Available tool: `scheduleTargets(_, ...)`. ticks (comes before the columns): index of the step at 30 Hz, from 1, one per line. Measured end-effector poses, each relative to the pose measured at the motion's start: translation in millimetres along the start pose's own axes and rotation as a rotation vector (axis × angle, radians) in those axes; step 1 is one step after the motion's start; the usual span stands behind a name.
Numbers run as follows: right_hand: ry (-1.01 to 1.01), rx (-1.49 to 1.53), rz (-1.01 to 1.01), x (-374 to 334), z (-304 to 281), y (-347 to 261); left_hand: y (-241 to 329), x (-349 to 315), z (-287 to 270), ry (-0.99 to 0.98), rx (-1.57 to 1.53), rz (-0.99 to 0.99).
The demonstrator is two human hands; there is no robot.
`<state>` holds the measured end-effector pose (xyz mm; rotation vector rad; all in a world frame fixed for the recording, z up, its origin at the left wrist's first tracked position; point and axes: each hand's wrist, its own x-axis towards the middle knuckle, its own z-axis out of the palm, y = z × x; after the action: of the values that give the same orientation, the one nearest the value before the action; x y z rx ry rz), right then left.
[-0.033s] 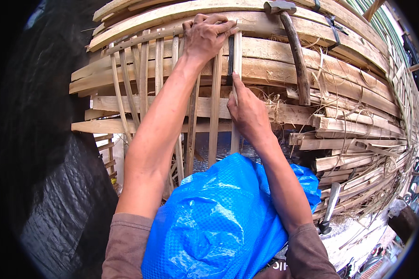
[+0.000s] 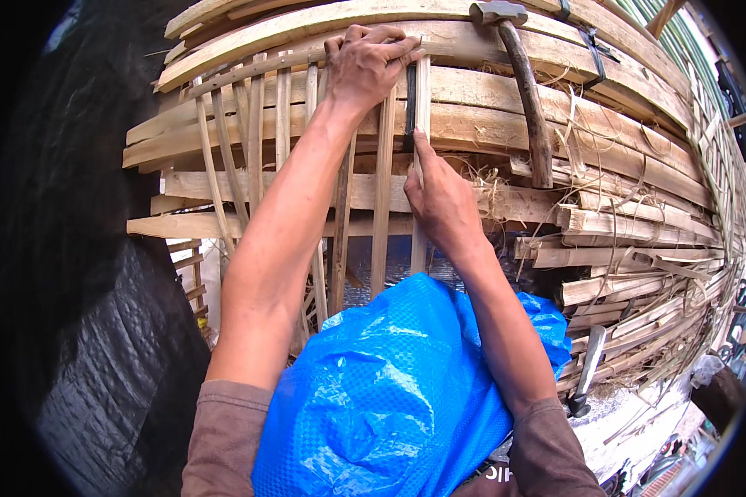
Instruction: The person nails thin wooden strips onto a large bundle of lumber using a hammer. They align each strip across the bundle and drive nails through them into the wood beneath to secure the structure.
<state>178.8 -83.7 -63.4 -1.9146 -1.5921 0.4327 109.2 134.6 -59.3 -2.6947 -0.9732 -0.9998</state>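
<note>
Left hand [image 2: 371, 62]: fingers clamped on upright pale bamboo strip [image 2: 422, 124] | right hand [image 2: 441, 199]: below it, fingers together pressing same strip | wooden-handled hammer [image 2: 526, 91]: right of strip.

Pale tan split-bamboo slats [image 2: 472, 91] streaked with brown; a bright blue woven plastic sheet [image 2: 389, 389]; a black crinkled tarpaulin [image 2: 99, 389]; dull brown sleeves [image 2: 224, 439]; a dark wooden-handled hammer [image 2: 526, 91].

Crumpled blue woven plastic bag [image 2: 381, 398] (shiny, creased), low centre, between the forearms
</note>
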Motion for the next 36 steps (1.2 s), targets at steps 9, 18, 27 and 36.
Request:
scheduleTargets(9,0.085,0.025,-0.082,-1.0,2.4,2.9,-1.7,-0.6,1.1,0.014,-0.005,0.018)
scheduleTargets(18,0.041,0.088,0.000,-1.5,-1.7,-1.0,0.1,-2.5,-1.0,-0.037,-0.043,-0.028)
scheduleTargets(27,0.114,0.015,-0.039,9.4,-79.2,-31.4,0.5,-7.5,-3.7,-0.076,-0.054,-0.062)
scheduleTargets(36,0.382,-0.503,0.032,39.1,-104.7,34.0,1.3,-4.2,-1.8,-0.123,-0.068,-0.084)
